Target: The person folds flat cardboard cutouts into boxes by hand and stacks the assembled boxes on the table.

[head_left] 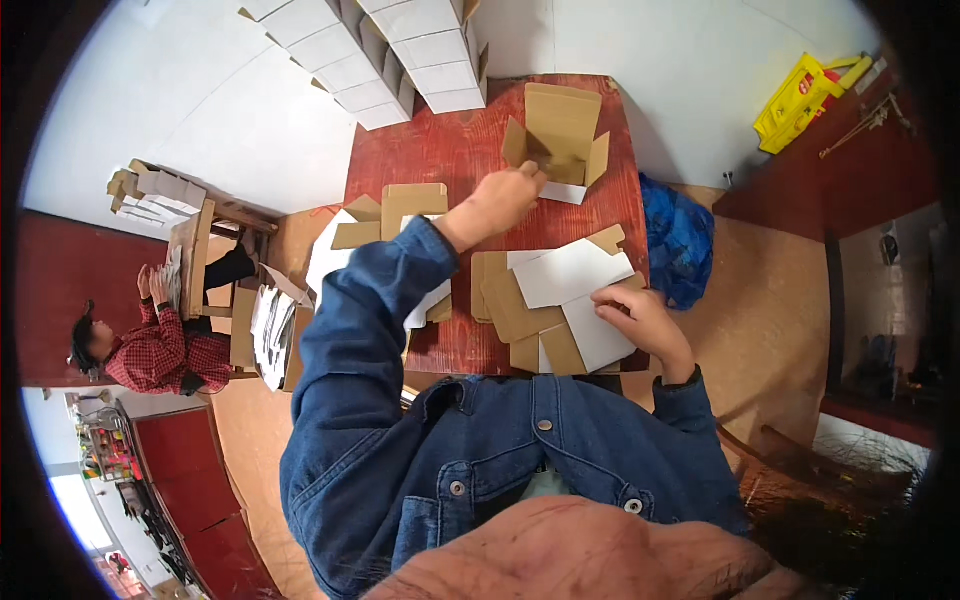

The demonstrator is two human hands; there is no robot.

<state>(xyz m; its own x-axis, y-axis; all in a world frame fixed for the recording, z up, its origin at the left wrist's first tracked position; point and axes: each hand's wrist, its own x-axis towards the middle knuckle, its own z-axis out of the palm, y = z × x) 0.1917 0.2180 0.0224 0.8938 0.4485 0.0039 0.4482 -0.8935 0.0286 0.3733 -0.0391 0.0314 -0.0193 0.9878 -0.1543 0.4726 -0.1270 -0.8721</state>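
Note:
My left hand [500, 203] reaches across the red table [440, 150] and touches the near edge of a half-folded brown cardboard box [558, 135] with raised flaps. My right hand [645, 322] rests on a pile of flat white and brown box blanks [560, 290] at the table's near right, fingers pressing the top white sheet. Both sleeves are blue denim. Another pile of flat blanks [385, 225] lies at the table's left edge, partly hidden by my left forearm.
Stacks of folded white boxes [385, 50] stand against the white wall behind the table. A blue bag [678, 240] lies on the floor to the right. Another person in a red plaid shirt [150, 350] sits at the left by a small table with cardboard. A yellow object [800, 100] sits at far right.

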